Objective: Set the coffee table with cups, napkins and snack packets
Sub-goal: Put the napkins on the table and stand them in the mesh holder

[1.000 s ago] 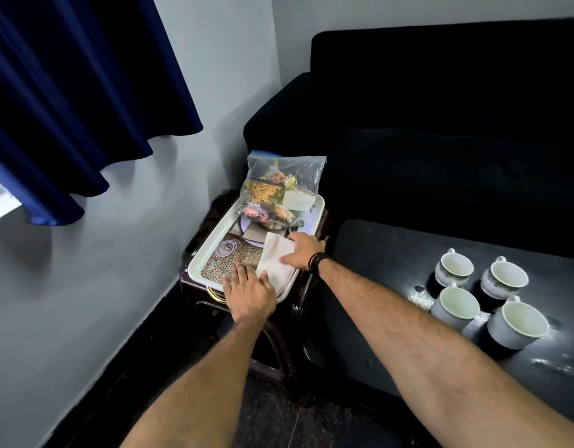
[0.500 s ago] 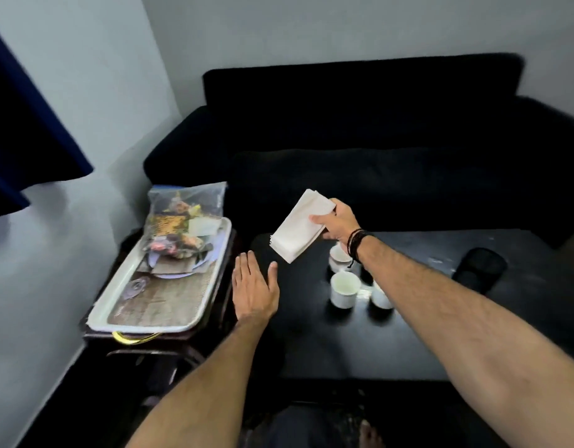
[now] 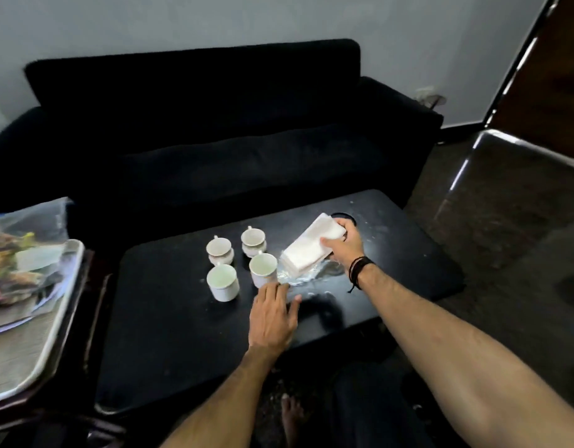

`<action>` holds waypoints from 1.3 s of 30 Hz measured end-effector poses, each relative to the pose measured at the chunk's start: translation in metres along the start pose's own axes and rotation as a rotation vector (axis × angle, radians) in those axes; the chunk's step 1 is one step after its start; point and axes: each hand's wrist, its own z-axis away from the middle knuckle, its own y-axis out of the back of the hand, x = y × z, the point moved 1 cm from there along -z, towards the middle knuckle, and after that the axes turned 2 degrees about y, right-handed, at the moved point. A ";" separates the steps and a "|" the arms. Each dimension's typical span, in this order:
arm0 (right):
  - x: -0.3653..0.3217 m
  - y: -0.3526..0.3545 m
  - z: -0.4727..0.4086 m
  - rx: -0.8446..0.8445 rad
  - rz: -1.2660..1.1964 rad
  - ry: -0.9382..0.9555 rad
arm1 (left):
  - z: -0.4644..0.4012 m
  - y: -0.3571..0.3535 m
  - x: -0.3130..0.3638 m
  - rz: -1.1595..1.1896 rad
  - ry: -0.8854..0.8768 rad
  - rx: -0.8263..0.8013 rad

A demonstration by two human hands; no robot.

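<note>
My right hand [image 3: 345, 245] grips a stack of white napkins [image 3: 308, 250] just above the black coffee table [image 3: 169, 331], right of the cups. Several white cups [image 3: 241, 263] stand upright in a cluster on the table's middle. My left hand [image 3: 272, 315] rests flat and empty on the table, fingers spread, just in front of the nearest right cup. A clear bag of snack packets [image 3: 23, 253] lies on a white tray [image 3: 57, 334] at the far left.
A black sofa [image 3: 214, 140] runs behind the table. The tray sits on a dark side stand left of the table. A small dark round object [image 3: 343, 216] lies behind the napkins. A dark chair [image 3: 512, 195] stands at the right. My bare foot [image 3: 290, 415] shows below.
My right hand lifted the napkins off the tray and carried them right, down to the table beside the cups. My left hand left the tray and came to rest on the table.
</note>
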 end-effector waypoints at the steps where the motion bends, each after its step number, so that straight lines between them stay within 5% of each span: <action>1: 0.014 0.006 -0.001 0.012 0.041 -0.017 | 0.001 -0.011 0.005 0.024 0.009 -0.056; 5: 0.065 0.019 -0.003 0.074 0.173 -0.072 | 0.003 -0.049 0.016 0.032 0.039 -0.226; 14: 0.114 0.023 -0.018 0.102 0.578 0.033 | -0.016 -0.090 0.026 0.027 0.148 -0.172; 18: 0.121 0.026 -0.022 0.179 0.574 0.082 | -0.021 -0.095 0.025 0.123 0.208 -0.045; 29: 0.117 0.051 -0.019 0.362 0.457 0.050 | -0.029 -0.115 0.015 -0.150 0.148 -0.190; 34: 0.115 0.076 -0.033 0.324 0.369 -0.108 | -0.029 -0.114 0.015 -0.170 0.158 -0.210; 39: 0.102 0.085 -0.050 0.089 0.345 -0.262 | -0.033 -0.111 0.019 -0.153 0.101 -0.140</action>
